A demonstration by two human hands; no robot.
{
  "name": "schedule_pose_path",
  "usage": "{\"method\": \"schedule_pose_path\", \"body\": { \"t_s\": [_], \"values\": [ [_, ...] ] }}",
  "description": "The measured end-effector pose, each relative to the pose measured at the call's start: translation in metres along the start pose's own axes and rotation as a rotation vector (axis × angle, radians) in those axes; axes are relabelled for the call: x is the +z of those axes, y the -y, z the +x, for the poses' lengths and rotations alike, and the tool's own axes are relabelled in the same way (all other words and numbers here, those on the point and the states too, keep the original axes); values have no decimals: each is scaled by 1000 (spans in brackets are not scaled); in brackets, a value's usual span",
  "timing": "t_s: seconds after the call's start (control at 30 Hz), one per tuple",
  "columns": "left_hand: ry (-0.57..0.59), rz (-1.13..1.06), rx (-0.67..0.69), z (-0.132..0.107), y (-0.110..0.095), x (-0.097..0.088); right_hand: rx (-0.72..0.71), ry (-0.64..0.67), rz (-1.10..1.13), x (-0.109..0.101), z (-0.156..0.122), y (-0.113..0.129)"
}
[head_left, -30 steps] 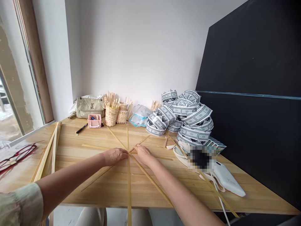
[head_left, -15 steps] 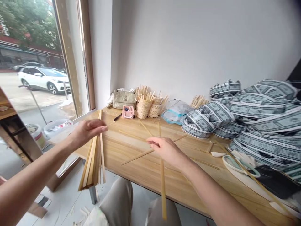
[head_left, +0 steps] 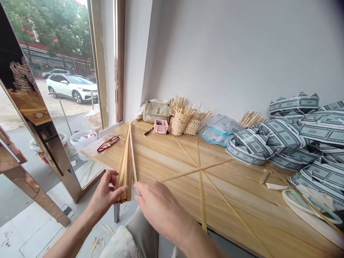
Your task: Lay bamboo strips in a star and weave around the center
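A bundle of long flat bamboo strips (head_left: 128,157) lies along the left side of the wooden table (head_left: 172,193), its near ends sticking out past the front edge. My left hand (head_left: 104,192) grips those near ends from the left, thumb against the strips. My right hand (head_left: 158,209) reaches in from the right, its fingertips touching the same strip ends; whether it pinches one is hidden. Several single bamboo strips (head_left: 200,175) lie crossed like a star in the middle of the table.
Red glasses (head_left: 108,143) lie at the table's left edge. At the back stand a beige bag (head_left: 156,111), a pink box (head_left: 160,127), small woven baskets (head_left: 180,123) and a plastic bag (head_left: 219,129). Patterned folded boxes (head_left: 282,139) pile up on the right. A window is to the left.
My view swung left. Both hands left the crossed strips in the middle; the left went to the side bundle first, then the right joined it at the bundle's near ends.
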State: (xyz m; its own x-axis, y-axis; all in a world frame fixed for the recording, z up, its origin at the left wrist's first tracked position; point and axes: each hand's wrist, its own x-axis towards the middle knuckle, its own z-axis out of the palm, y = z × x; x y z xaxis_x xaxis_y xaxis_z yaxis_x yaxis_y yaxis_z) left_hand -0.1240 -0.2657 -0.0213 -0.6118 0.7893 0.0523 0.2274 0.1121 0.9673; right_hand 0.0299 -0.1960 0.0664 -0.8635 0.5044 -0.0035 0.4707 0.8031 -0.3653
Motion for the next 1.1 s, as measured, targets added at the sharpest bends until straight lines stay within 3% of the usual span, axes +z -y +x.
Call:
{"method": "schedule_pose_path", "body": {
  "t_s": [0.13,0.27,0.4,0.53,0.67,0.73,0.93,1.1],
  "values": [
    [3,-175,-130,-5,-8,7,85,-108,105,33,6,10],
    [69,-322,-151,-9,-12,5,235,-164,212,56,18,13],
    [59,-360,-139,-10,-10,1,325,-216,258,68,28,12],
    [47,-280,-102,-8,-8,-4,366,-271,424,69,31,10],
    [61,-132,-49,-4,-5,-10,367,-198,811,64,29,4],
    [53,-66,-13,-2,-1,-12,352,-190,900,62,28,0],
    [41,159,152,7,5,-19,338,-301,781,61,24,-4],
    [87,23,-9,3,-13,-23,342,-365,746,66,23,-8]
  ]
}}
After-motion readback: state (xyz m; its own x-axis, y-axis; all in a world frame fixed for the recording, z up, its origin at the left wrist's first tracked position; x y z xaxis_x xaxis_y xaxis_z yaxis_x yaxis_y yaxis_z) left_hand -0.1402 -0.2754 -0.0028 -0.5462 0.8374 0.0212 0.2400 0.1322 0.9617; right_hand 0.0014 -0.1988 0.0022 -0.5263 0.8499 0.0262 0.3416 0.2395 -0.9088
